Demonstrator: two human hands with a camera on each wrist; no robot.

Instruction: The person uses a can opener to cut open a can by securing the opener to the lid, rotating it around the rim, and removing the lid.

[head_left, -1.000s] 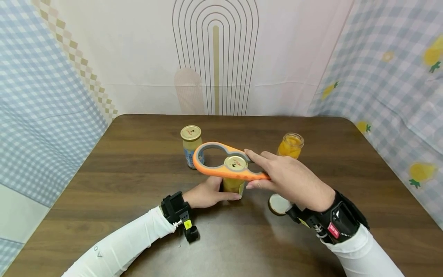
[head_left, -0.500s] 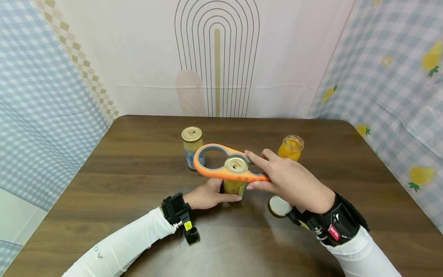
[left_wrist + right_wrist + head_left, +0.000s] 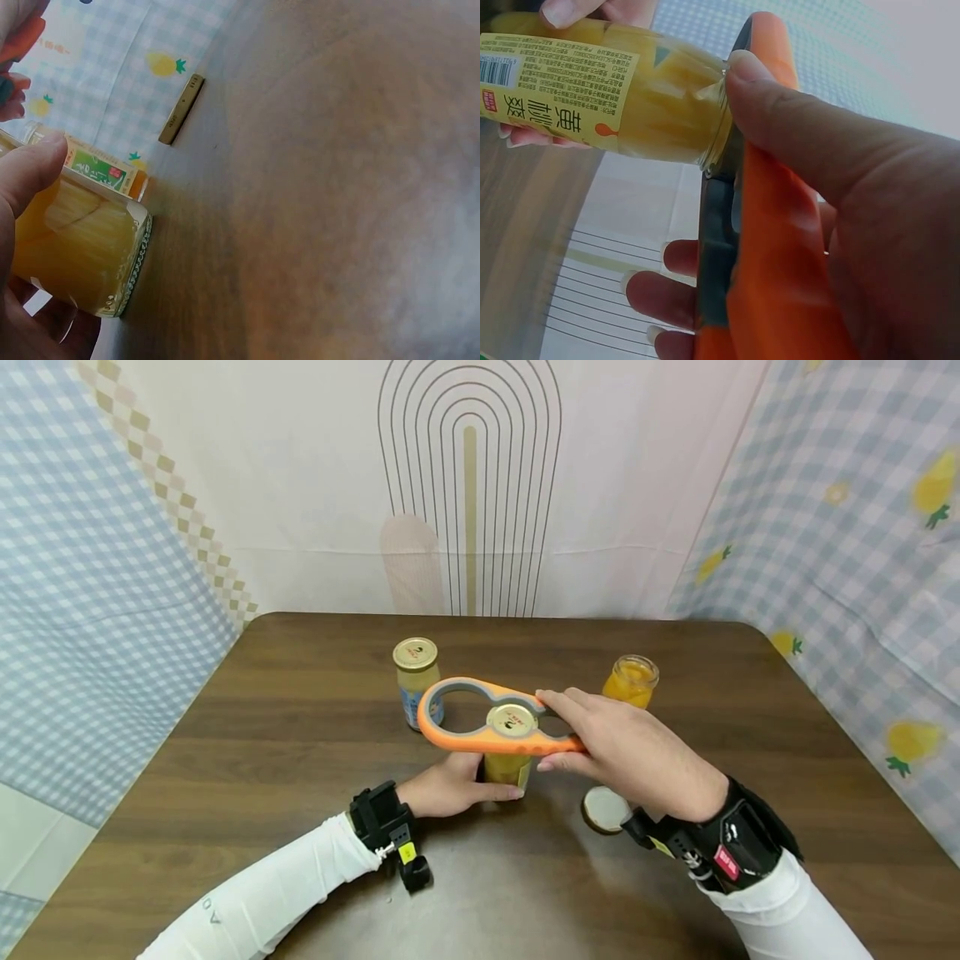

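Note:
In the head view my left hand [image 3: 453, 785] grips a glass jar [image 3: 504, 770] of yellow fruit low on its side, thumb in front. The jar stands upright on the table. Around its gold lid [image 3: 513, 720] sits one opening of an orange-and-grey jar opener [image 3: 450, 740]; a larger opening at its left end has nothing in it. My right hand [image 3: 637, 747] holds the opener by its right end. The right wrist view shows the thumb on the orange frame [image 3: 776, 240] near the lid's edge, fingertips showing on the far side. Part of the lid's rim is hidden.
A closed jar with a blue label [image 3: 415, 681] stands behind to the left. Beyond my right hand is a lidless jar of orange-yellow fruit [image 3: 632, 680]. A loose lid [image 3: 606, 810] lies below my right hand on the brown wooden table [image 3: 315, 718]. Cloths hang around the table.
The head view has shifted very slightly, so everything sits a little lower in it. Both hands, the jar and the opener keep nearly the same places.

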